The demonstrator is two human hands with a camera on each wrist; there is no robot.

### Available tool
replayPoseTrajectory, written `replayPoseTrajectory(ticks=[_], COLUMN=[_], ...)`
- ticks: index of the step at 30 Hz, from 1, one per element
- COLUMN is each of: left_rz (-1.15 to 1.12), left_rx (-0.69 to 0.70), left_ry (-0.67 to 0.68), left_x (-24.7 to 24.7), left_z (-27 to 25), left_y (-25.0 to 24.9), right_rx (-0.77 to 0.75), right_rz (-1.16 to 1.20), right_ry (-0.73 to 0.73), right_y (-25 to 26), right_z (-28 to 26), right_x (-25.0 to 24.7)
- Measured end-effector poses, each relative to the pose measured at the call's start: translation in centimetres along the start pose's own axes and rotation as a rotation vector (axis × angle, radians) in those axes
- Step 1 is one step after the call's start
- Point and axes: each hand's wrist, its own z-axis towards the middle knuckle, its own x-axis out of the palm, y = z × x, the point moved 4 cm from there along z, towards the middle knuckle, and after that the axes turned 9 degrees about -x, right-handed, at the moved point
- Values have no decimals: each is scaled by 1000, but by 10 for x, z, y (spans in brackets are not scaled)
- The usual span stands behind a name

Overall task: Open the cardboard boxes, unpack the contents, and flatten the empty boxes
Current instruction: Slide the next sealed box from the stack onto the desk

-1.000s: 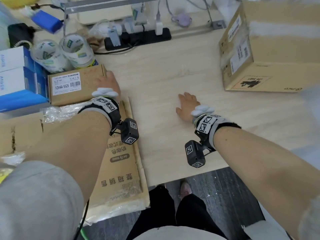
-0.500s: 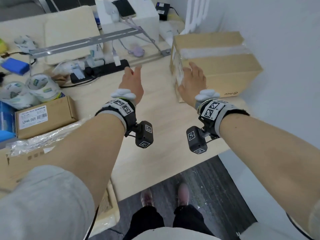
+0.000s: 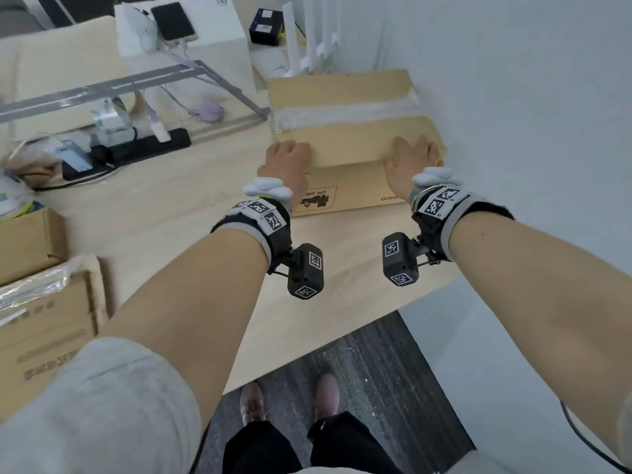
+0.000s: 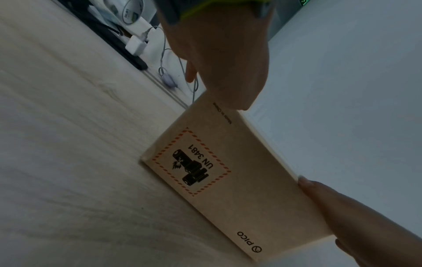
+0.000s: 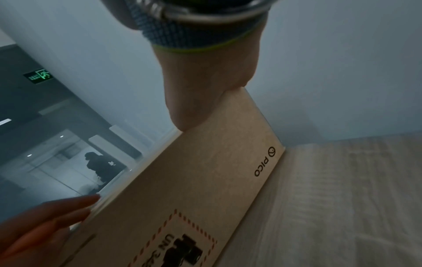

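Observation:
A sealed brown cardboard box (image 3: 342, 97), with clear tape across its top and a UN 3481 battery label on the near face, stands at the far right of the wooden table (image 3: 171, 213) against the wall. My left hand (image 3: 287, 159) lies over its near left top corner, and my right hand (image 3: 412, 157) lies over the near right top corner. The fingers of both rest flat on the top. The left wrist view shows the box's front face (image 4: 228, 171), with the right hand (image 4: 342, 207) at its far end. The right wrist view shows the box (image 5: 217, 171) and the left hand (image 5: 45, 222).
A black power strip (image 3: 136, 150) with cables lies left of the box. A small cardboard box (image 3: 27, 241) and flattened cardboard under plastic wrap (image 3: 44, 330) sit at the left edge. A white block carrying a phone (image 3: 191, 46) stands behind. The white wall (image 3: 513, 97) bounds the right side.
Both hands have left the table's left and middle, reached to the right, and now rest on the big box's near top corners. My view has swung right toward the box.

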Motion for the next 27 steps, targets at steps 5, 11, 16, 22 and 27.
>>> replayPoseTrajectory(ticks=[5, 11, 16, 22, 27], left_rz=[20, 30, 71, 105, 151], left_rx=[-34, -69, -103, -134, -166], left_ry=[-37, -34, -47, -62, -51], left_x=[-1, 3, -6, -22, -39], left_z=[-1, -8, -23, -55, -84], left_y=[-2, 2, 23, 79, 127], right_rx=[68, 137, 143, 107, 14], right_rz=[78, 93, 115, 110, 69], right_ry=[49, 89, 126, 112, 89], right_y=[-13, -16, -3, 44, 97], right_z=[22, 21, -6, -58, -112], right_x=[4, 2, 7, 11, 14])
